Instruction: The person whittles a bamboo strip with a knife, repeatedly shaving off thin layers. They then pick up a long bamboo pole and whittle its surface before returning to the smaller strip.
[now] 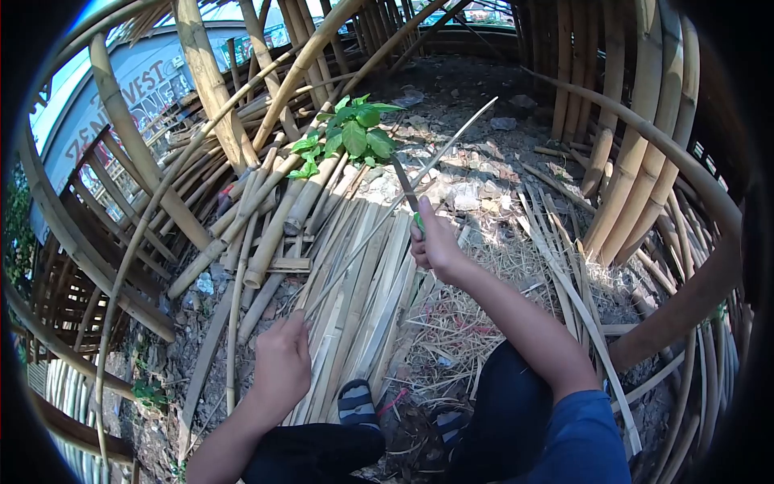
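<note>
My right hand (pixel 439 242) is wrapped round the green handle of a knife (pixel 405 184), whose blade points up and away from me. Lower down, my left hand (pixel 282 363) is closed round the near end of a long thin bamboo strip (pixel 355 256). From there the strip runs up to the right, passing by the knife blade, with its pale far end high in the view. Blade and strip overlap in this view. Beneath both hands, a layer of split bamboo slats (pixel 359 298) lies on the ground.
Bamboo poles (pixel 274 214) are piled at the left beside a green leafy plant (pixel 359 129). Upright poles (pixel 637 177) stand at the right. Shavings (pixel 468 315) litter the ground near my sandalled foot (pixel 357 403). More strips (pixel 576 294) lie at the right.
</note>
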`<state>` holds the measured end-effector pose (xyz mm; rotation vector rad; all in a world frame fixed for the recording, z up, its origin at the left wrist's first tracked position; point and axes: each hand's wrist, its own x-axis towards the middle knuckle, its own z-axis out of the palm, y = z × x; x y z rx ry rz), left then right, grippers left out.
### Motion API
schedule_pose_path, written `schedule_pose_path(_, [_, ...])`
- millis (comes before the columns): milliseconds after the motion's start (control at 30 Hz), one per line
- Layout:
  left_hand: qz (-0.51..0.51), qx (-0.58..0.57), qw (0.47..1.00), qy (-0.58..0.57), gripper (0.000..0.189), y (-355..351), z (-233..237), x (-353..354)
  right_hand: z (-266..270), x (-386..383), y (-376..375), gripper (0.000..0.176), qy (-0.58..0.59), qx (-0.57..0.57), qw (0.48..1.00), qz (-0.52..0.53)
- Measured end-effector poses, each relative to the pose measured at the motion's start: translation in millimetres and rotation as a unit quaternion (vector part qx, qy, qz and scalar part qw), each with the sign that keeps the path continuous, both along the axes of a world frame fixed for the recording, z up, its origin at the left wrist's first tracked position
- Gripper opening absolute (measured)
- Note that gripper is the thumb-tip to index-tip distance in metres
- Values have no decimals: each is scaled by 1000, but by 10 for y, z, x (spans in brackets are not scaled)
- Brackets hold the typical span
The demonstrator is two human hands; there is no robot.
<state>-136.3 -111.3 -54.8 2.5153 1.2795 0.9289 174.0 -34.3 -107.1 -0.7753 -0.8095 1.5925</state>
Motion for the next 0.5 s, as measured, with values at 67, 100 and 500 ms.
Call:
schedule_pose_path(67, [-1, -5, 1000, 5, 4, 1, 17, -5, -52, -182, -21, 60, -436, 208, 826, -290])
schedule_pose_path(100, [2, -13, 1000, 12, 5, -6, 23, -13, -67, -176, -100, 54, -537, 226, 758, -293])
schedule_pose_path(500, [11, 4, 1000, 17, 9, -8, 50, -31, 317, 91, -260, 45, -507, 228, 732, -393])
